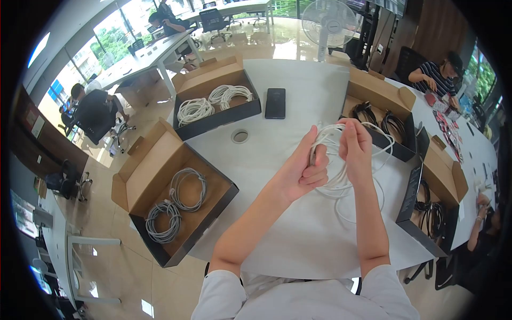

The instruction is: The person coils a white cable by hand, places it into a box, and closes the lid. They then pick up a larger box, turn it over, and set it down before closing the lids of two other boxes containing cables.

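Note:
A white cable (337, 178) hangs in loose loops between and below my hands, over the white table. My left hand (306, 165) is closed around part of it, with the strands passing between thumb and fingers. Higher and to the right, my right hand (356, 143) pinches the same cable near the top of the loops. Some loops spread to the right, close to the box of black cables. Where the cable's ends are, I cannot make out.
Open boxes stand around the white table (256, 234): one with white coils (195, 111), one with grey coils (163, 221), two with black cables (393, 127) (433, 218). A black phone (275, 103) lies at the back, near a round table hole (239, 136). People sit nearby.

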A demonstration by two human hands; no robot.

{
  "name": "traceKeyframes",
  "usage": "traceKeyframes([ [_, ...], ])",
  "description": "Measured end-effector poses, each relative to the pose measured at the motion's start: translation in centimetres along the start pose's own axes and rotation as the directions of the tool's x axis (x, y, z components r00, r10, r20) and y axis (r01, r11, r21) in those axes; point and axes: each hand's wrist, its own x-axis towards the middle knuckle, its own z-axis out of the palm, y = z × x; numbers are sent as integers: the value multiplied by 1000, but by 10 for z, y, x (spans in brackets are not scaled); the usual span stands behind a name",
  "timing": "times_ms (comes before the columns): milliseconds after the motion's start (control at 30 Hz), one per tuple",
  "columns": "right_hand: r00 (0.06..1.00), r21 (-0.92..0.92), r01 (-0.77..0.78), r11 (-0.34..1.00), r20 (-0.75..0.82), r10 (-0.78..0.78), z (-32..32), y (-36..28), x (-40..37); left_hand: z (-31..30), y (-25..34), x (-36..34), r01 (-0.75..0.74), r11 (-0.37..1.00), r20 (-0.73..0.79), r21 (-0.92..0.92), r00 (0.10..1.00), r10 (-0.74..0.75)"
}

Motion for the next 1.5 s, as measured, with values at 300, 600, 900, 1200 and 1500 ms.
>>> traceKeyframes([
  [300, 882, 494, -384, 780, 446, 152, 0, 5, -8, -1, -22, -6, -26, 996, 574, -90, 815, 73],
  [600, 974, 215, -69, 974, 224, 19, -8, -39, -16, -7, 26, -18, -253, 866, 235, 432, 958, 163],
  [900, 995, 312, -84, 946, 76, 63, -13, -41, -10, 4, 23, -21, -206, 403, -103, 892, 774, 625],
  [1200, 984, -107, 97, 990, -141, -112, -15, -16, -3, -18, 53, -15, -96, 606, -236, 790, 864, 445],
  [1500, 976, -384, 157, 910, -80, -203, -33, -32, 2, -189, 196, -16, -247, 745, -556, 619, 533, 638],
])
